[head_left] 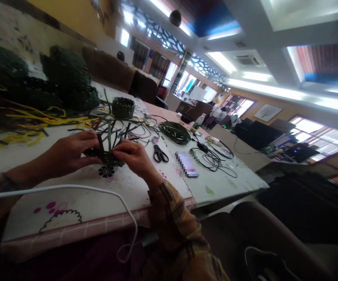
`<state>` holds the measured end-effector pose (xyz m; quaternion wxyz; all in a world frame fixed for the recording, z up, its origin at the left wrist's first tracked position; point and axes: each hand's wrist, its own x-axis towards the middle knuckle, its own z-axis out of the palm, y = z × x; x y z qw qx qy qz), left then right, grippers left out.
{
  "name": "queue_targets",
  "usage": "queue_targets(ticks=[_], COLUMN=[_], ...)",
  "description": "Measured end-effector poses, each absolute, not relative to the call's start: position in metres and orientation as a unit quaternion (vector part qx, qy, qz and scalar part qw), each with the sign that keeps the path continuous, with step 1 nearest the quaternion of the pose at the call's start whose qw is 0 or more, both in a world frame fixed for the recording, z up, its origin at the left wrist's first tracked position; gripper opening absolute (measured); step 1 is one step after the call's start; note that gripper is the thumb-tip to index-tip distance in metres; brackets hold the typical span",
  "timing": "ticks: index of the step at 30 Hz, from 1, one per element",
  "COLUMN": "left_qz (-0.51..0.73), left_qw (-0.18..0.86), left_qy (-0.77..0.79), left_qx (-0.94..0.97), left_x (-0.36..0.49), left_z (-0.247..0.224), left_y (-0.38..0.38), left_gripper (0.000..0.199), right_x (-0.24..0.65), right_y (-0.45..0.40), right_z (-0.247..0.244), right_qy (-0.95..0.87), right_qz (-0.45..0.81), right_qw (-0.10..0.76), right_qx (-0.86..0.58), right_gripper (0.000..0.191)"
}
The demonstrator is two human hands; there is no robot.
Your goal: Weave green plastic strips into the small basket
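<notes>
Head cam: my R hand (135, 155) pinches dark-green woven strips (108, 157) over the worktop (169, 197), L of scissors (157, 148); L hand (69, 151) grips the other side, prob. thumb lowest, bit blurry.

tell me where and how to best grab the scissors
Grip the scissors by their black finger loops, probably with the right hand from the near side: they lie on the table, loops toward the person, blade end pointing away.

Weave (109, 142) dark green; coil (181, 138) likewise. Sleeve (180, 216) brown-and-yellow plaid. Scissors' handles (157, 154) black. Cable (92, 188) white. Cloth edge (104, 225) pink, pale-checked.
</notes>
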<state>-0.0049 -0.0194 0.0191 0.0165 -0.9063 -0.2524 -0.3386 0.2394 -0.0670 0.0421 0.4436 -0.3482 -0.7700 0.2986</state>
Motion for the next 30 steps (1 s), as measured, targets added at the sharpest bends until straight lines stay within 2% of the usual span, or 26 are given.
queue_targets(ticks=[3,8,14,19,27,30], left_qz=[-0.337,-0.359,-0.386,-0.384,-0.388,-0.364], left_qw=[0.000,-0.007,-0.004,-0.017,0.058,0.122], left_qy=[-0.257,-0.249,-0.204,-0.217,-0.243,-0.239], left_qx=[-0.906,-0.899,-0.899,-0.897,-0.887,-0.892], left_x=[-0.006,-0.002,0.004,0.005,0.005,0.005], left_z=[0.019,0.021,0.030,0.030,0.018,0.015], left_y=[-0.019,-0.026,-0.034,-0.035,-0.032,-0.029], left_gripper=[0.035,0.043,0.031,0.030,0.043,0.050], right_x=[0.238,0.236,0.238,0.238,0.231,0.230], right_y=[-0.068,-0.070,-0.071,-0.072,-0.078,-0.077], right_z=[0.041,0.037,0.031,0.029,0.028,0.025], right_qy=[-0.766,-0.756,-0.742,-0.748,-0.729,-0.719], right_qz=[0.301,0.309,0.314,0.289,0.275,0.282], right_qw=[0.446,0.461,0.485,0.483,0.498,0.506], right_qx=[-0.350,-0.348,-0.339,-0.352,-0.381,-0.384], right_gripper=[0.009,0.008,0.009,0.012,0.011,0.011])
